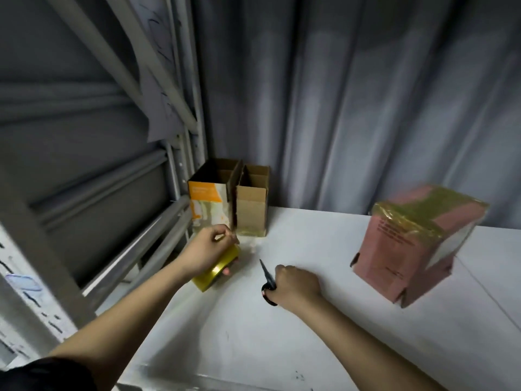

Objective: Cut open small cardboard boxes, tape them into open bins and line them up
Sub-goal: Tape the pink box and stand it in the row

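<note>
On the white table (pixel 324 328), largest, a pink carton (pixel 417 244) wrapped in yellowish tape, tilted, well apart to the right of both hands. At the back left corner, two open-topped bins touching side by side: an orange-and-white box (pixel 207 203) and a plain brown box (pixel 251 210), just beyond the left hand. Left hand (pixel 207 251) curled around a roll of yellow tape (pixel 217 270), fingertips pinched above it; right hand (pixel 296 283) fisted on black scissors (pixel 267 280), blades closed, pointing toward the bins

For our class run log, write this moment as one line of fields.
left hand: on tape roll | right hand: holding scissors | two open bins: lined up | pink box: taped, uncut
</note>
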